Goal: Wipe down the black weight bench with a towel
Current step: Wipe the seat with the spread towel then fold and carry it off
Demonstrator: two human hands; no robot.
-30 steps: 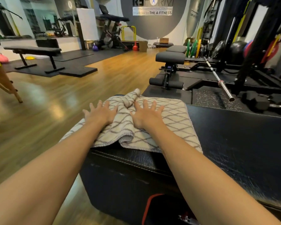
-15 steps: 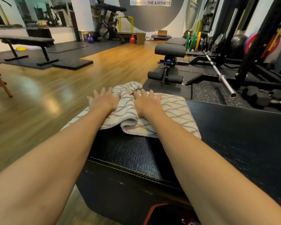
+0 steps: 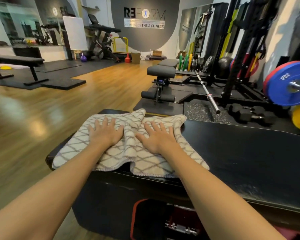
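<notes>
The bench is the largest thing here, a long black padded top running off to the right, with the towel spread over its left end only, so most of the surface lies bare and, as far as one can judge, not yet wiped. The towel's left edge hangs past the bench's corner, and a ridge of bunched cloth runs up the middle between the hands; the likeliest trouble is that a push toward that corner carries the cloth off the edge to the wooden floor, or that the ridge grows and the towel rides over itself, leaving streaks unwiped. Flat palms have only friction to steer with, so uneven pressure could let one side slip while the other drags. The left hand and the right hand both press flat on the towel, grip released, fingers straight and spread, holding nothing. Compared with a second ago, the towel lies wider and flatter, its middle hump lower, the hands sit farther apart, and the cloth now covers the near edge of the bench rather than sitting back from it.
</notes>
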